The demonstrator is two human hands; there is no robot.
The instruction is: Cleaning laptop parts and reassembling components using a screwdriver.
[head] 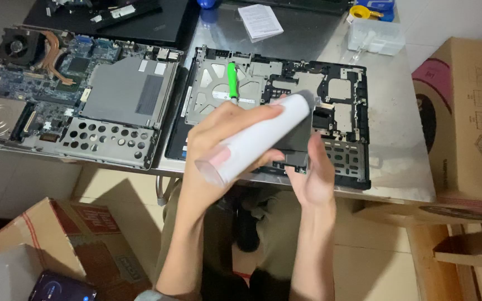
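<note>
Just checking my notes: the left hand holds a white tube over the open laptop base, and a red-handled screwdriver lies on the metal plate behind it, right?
Not quite: the screwdriver has a green handle, not red, as the head view shows. The rest stands: the left hand holds the white tube over the open laptop base, with the screwdriver lying on the metal plate behind it.

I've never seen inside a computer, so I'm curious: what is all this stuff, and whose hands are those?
The picture comes from a camera worn on a person's head, looking down, so the hands are that person's own. The left hand grips a white tube with a dark tip. The right hand is open beside it, near the tube's dark end. On the metal table lies a taken-apart laptop: a black bottom shell with a green screwdriver resting in it, and to the left the circuit board with a fan. A folded paper and a clear plastic box sit farther back. Cardboard boxes stand around.
</note>
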